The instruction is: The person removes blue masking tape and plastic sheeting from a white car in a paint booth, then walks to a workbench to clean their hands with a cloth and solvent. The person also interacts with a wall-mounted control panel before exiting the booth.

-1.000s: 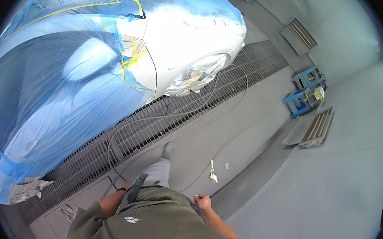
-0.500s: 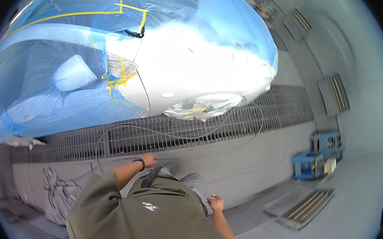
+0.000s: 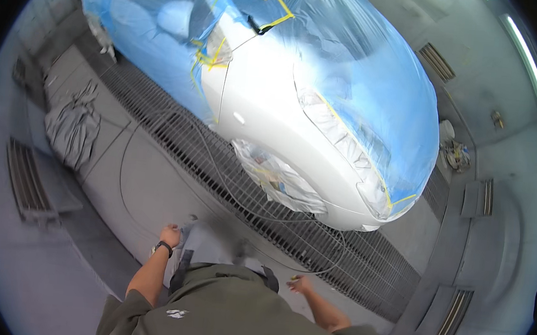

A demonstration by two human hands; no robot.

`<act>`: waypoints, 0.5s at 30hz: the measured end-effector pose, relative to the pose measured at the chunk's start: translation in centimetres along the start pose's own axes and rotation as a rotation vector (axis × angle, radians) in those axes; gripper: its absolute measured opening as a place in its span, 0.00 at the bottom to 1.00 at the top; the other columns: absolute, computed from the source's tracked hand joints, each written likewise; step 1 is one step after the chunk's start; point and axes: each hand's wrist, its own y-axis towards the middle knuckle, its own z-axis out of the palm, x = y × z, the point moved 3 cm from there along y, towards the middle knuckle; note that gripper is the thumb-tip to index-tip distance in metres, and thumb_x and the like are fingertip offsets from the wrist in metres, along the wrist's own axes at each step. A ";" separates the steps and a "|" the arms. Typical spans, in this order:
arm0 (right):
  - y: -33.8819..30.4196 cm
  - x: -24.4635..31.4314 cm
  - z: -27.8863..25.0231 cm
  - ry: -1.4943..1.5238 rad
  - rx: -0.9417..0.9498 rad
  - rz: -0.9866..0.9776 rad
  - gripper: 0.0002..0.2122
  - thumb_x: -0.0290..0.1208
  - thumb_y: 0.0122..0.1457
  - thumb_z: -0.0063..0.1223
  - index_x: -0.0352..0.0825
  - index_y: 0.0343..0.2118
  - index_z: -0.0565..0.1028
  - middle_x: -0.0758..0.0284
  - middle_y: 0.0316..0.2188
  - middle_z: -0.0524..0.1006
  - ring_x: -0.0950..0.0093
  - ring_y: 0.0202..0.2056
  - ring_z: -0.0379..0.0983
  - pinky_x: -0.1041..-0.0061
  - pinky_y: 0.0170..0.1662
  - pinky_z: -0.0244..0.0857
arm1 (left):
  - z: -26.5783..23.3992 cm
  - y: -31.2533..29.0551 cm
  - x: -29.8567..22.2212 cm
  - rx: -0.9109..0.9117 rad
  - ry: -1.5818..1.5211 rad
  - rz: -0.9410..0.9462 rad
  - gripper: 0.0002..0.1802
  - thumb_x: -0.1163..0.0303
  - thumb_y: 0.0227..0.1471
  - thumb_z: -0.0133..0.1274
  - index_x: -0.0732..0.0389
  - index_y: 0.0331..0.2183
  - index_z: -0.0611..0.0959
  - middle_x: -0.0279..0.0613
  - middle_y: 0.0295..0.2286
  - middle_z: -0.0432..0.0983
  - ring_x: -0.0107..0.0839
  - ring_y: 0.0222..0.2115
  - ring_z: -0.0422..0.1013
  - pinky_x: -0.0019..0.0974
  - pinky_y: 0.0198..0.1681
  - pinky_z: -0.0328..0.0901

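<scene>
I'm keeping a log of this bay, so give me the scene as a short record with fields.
Left hand: beside the grey-clad leg, dark wristband on its wrist; grip unclear
Right hand: away from the body, small yellow item at its fingers, too small to identify
Car: white panels bare along the side; neither hand touches it
Covering: blue film over much of the car, yellow tape in strips
Floor: dark grating alongside the car
Left of view: crumpled grey bundle
</scene>
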 end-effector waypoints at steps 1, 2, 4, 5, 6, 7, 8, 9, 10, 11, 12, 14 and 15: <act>-0.6 -1.6 -3.3 -0.078 -0.008 0.006 0.19 0.39 0.61 0.60 0.27 0.47 0.75 0.55 0.34 0.80 0.64 0.35 0.79 0.62 0.34 0.70 | 2.2 -4.2 1.5 0.086 0.061 0.048 0.23 0.59 0.52 0.53 0.61 0.47 0.85 0.58 0.43 0.81 0.53 0.48 0.76 0.48 0.54 0.69; -0.9 -2.9 -5.6 -0.171 -0.018 -0.007 0.18 0.39 0.62 0.59 0.28 0.46 0.76 0.57 0.36 0.80 0.63 0.37 0.78 0.62 0.36 0.70 | 4.2 -7.7 2.8 0.174 0.117 0.085 0.24 0.58 0.51 0.55 0.61 0.47 0.85 0.58 0.43 0.81 0.53 0.48 0.76 0.48 0.54 0.69; -0.8 -5.2 -8.8 -0.376 -0.016 -0.046 0.17 0.40 0.63 0.55 0.31 0.46 0.77 0.59 0.40 0.79 0.63 0.40 0.77 0.62 0.39 0.70 | 8.0 -13.4 5.3 0.182 0.006 -0.018 0.24 0.58 0.51 0.56 0.62 0.46 0.85 0.58 0.41 0.82 0.52 0.47 0.77 0.47 0.53 0.70; -0.3 -6.1 -9.4 -0.544 0.025 -0.067 0.16 0.41 0.64 0.54 0.32 0.45 0.77 0.60 0.42 0.79 0.63 0.41 0.77 0.62 0.41 0.69 | 10.3 -15.7 6.1 0.186 -0.059 -0.069 0.24 0.58 0.51 0.57 0.62 0.46 0.85 0.57 0.41 0.82 0.52 0.46 0.77 0.47 0.52 0.70; 0.1 -6.8 -9.5 -0.988 0.095 -0.179 0.16 0.42 0.65 0.52 0.33 0.45 0.78 0.61 0.45 0.78 0.63 0.43 0.77 0.63 0.42 0.69 | 12.5 -17.9 6.7 0.085 -0.159 -0.116 0.23 0.59 0.52 0.58 0.62 0.46 0.84 0.57 0.40 0.83 0.51 0.45 0.78 0.46 0.52 0.71; 0.5 -7.7 -9.1 -1.466 0.202 -0.285 0.16 0.42 0.65 0.51 0.34 0.45 0.79 0.63 0.47 0.78 0.63 0.44 0.76 0.63 0.44 0.69 | 14.8 -20.0 7.3 -0.016 -0.261 -0.169 0.22 0.60 0.52 0.58 0.62 0.46 0.84 0.56 0.40 0.83 0.51 0.44 0.78 0.46 0.51 0.71; 0.9 -8.6 -8.9 -1.801 0.311 -0.337 0.16 0.43 0.66 0.49 0.36 0.44 0.79 0.64 0.49 0.77 0.63 0.46 0.76 0.63 0.46 0.69 | 17.5 -21.8 7.7 -0.094 -0.367 -0.272 0.22 0.61 0.52 0.59 0.63 0.46 0.84 0.55 0.39 0.83 0.51 0.43 0.79 0.46 0.50 0.72; 1.1 -9.1 -9.1 -1.611 0.249 -0.333 0.16 0.42 0.65 0.50 0.35 0.45 0.79 0.62 0.49 0.78 0.62 0.46 0.76 0.63 0.46 0.70 | 20.4 -23.5 7.5 -0.149 -0.417 -0.248 0.21 0.61 0.52 0.59 0.63 0.46 0.84 0.55 0.39 0.83 0.50 0.42 0.79 0.45 0.50 0.72; 1.2 -9.4 -9.7 -1.194 0.165 -0.263 0.17 0.42 0.64 0.51 0.35 0.47 0.79 0.61 0.48 0.79 0.61 0.46 0.76 0.63 0.47 0.70 | 23.5 -25.3 7.5 -0.174 -0.468 -0.274 0.21 0.62 0.53 0.59 0.63 0.46 0.84 0.55 0.38 0.84 0.50 0.42 0.80 0.45 0.49 0.72; 0.8 -9.9 -10.3 -0.946 0.121 -0.258 0.17 0.42 0.63 0.53 0.34 0.48 0.79 0.59 0.47 0.80 0.59 0.47 0.77 0.62 0.48 0.70 | 26.7 -27.3 7.5 -0.182 -0.534 -0.338 0.20 0.62 0.53 0.59 0.64 0.45 0.84 0.54 0.38 0.84 0.49 0.41 0.80 0.44 0.48 0.73; 0.0 -10.5 -10.8 -0.893 0.105 -0.286 0.18 0.41 0.63 0.54 0.34 0.49 0.80 0.58 0.47 0.81 0.58 0.47 0.77 0.62 0.49 0.71 | 29.8 -29.0 7.2 -0.225 -0.549 -0.285 0.20 0.63 0.53 0.59 0.64 0.45 0.84 0.54 0.38 0.84 0.49 0.41 0.80 0.44 0.48 0.73; -2.3 -11.0 -12.8 -0.898 0.074 -0.556 0.18 0.41 0.60 0.56 0.33 0.45 0.81 0.53 0.41 0.82 0.56 0.45 0.79 0.60 0.47 0.72 | 37.3 -33.7 6.1 -0.268 -0.635 -0.266 0.19 0.63 0.53 0.59 0.64 0.45 0.84 0.53 0.37 0.84 0.49 0.40 0.80 0.44 0.46 0.73; -3.6 -12.1 -14.1 -0.880 0.058 -0.518 0.18 0.42 0.59 0.57 0.34 0.44 0.82 0.53 0.40 0.83 0.55 0.44 0.79 0.60 0.46 0.72 | 41.3 -36.7 5.8 -0.268 -0.637 -0.287 0.19 0.63 0.54 0.59 0.64 0.44 0.84 0.54 0.36 0.84 0.48 0.39 0.80 0.44 0.46 0.73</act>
